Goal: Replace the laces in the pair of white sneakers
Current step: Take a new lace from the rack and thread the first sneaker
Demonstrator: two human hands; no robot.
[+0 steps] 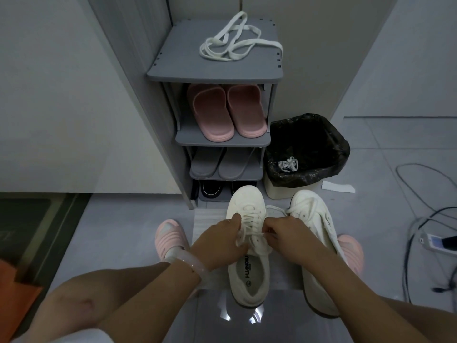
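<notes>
Lace [243, 235] between both hands' fingers [268, 227]

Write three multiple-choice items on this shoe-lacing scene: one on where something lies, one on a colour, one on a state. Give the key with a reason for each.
1. Where does the loose white lace lie?
A. on top of the grey shoe rack
B. on the floor beside the sneakers
C. inside a slipper

2. What colour are the slippers on the rack's second shelf?
A. blue
B. pink
C. green

3. What are both hands doing?
A. resting flat on the floor
B. lifting the bin
C. pinching the lace of the left sneaker

Key:
1 A, the lace is piled on the rack's top board.
2 B, both slippers there are pink.
3 C, the left hand and right hand meet over that sneaker's eyelets with fingers curled on its lace, while the right sneaker lies untouched beside it.
</notes>
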